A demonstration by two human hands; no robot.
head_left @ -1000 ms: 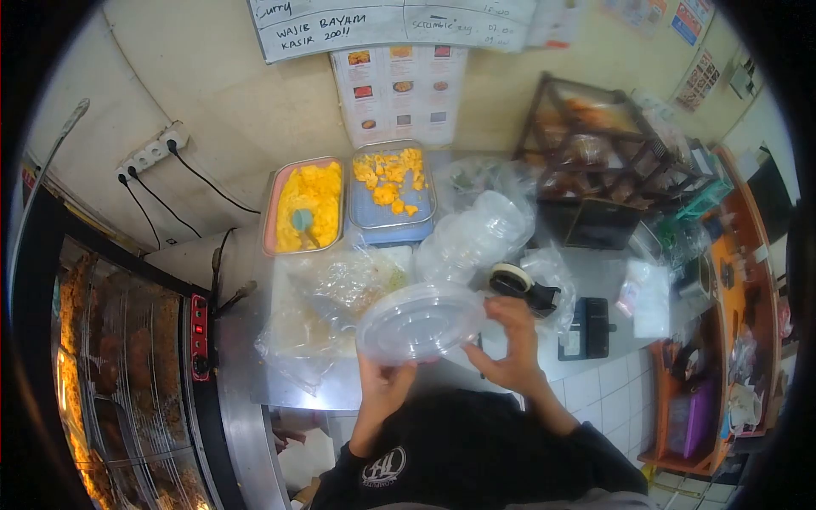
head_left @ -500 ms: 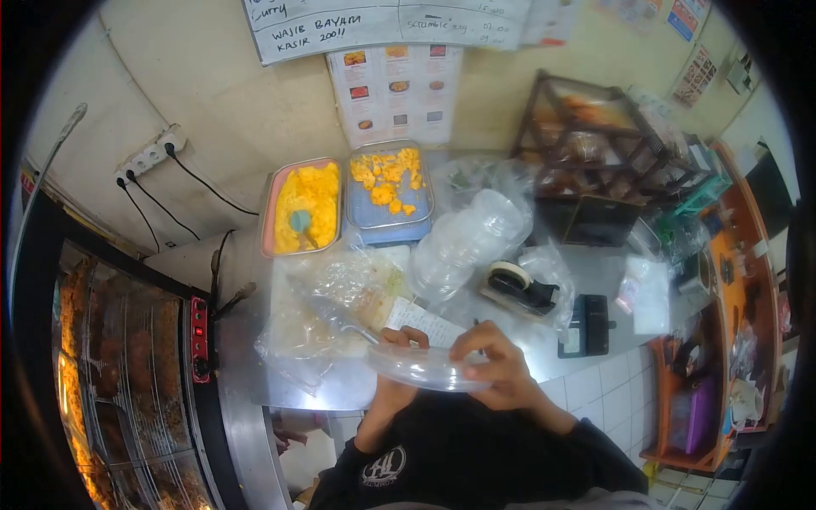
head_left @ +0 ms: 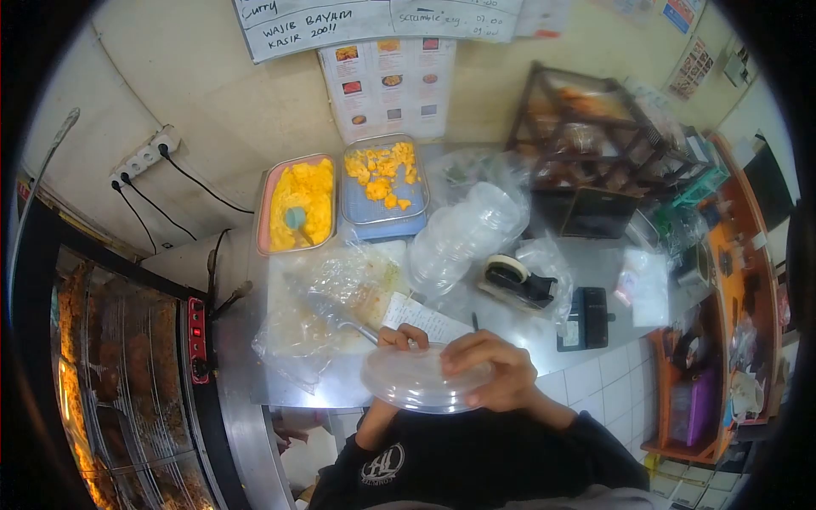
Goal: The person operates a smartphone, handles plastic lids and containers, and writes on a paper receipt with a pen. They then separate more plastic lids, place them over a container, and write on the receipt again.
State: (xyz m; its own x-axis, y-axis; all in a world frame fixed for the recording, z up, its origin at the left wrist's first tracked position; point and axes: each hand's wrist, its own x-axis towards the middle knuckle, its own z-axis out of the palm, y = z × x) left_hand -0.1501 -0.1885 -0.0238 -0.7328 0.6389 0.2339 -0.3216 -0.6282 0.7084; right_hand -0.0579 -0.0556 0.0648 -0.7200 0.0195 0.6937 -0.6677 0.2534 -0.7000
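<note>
Close to my body I hold a clear, round plastic lid (head_left: 408,387) with both hands, its broad face tilted toward me. My left hand (head_left: 399,338) grips its far left edge, with fingertips showing above the rim and the palm hidden behind the plastic. My right hand (head_left: 497,367) closes on the right side, fingers over the top and thumb at the near edge. Just beyond, a handwritten paper slip (head_left: 425,319) lies on the counter, and a metal utensil (head_left: 344,319) rests on crumpled clear plastic (head_left: 340,280). A bagged stack of clear plastic tubs (head_left: 467,234) stands farther back.
Trays of yellow scrambled egg (head_left: 302,200) and egg pieces (head_left: 382,170) stand by the wall. A tape dispenser (head_left: 527,285) and a black phone case (head_left: 585,319) lie rightward. A dark rack (head_left: 586,127) is behind them; a lit food warmer (head_left: 127,357) stands left.
The lid has tilted, now showing more of its round face, and sits slightly lower. My right hand has shifted a little right, with its fingers drawn closer over the plastic.
</note>
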